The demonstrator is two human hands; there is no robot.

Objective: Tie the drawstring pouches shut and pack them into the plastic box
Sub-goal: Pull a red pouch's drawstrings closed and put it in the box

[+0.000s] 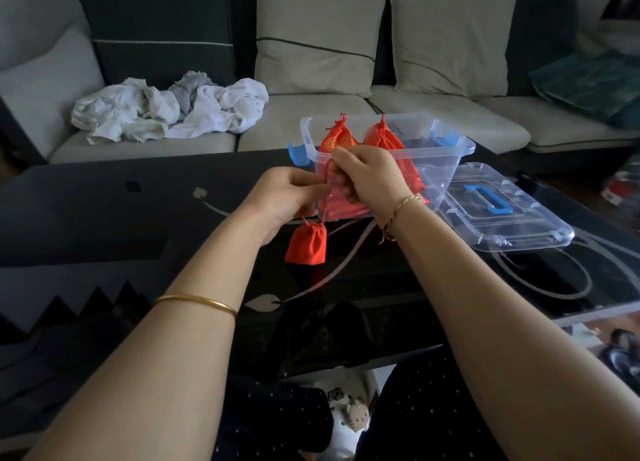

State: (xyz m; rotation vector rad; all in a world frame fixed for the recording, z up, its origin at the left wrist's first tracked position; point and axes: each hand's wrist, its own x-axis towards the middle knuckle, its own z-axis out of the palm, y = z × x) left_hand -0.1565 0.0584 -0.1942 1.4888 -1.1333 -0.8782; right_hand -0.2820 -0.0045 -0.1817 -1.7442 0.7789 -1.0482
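Left hand [287,197] and right hand [370,176] are both pinching the cord [324,216], pouch [306,244] dangling beneath so its weight is probably cinching the mouth; box [441,171] sitting open just behind, ready.

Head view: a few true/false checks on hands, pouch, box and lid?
1. Left hand and right hand both grip the drawstring. True.
2. The hanging pouch sits inside the plastic box. False: it hangs from the drawstring below the hands, outside the box.
3. The plastic box is empty. False: packed pouches lie in it.
4. The lid lies on the table beside the box. True.
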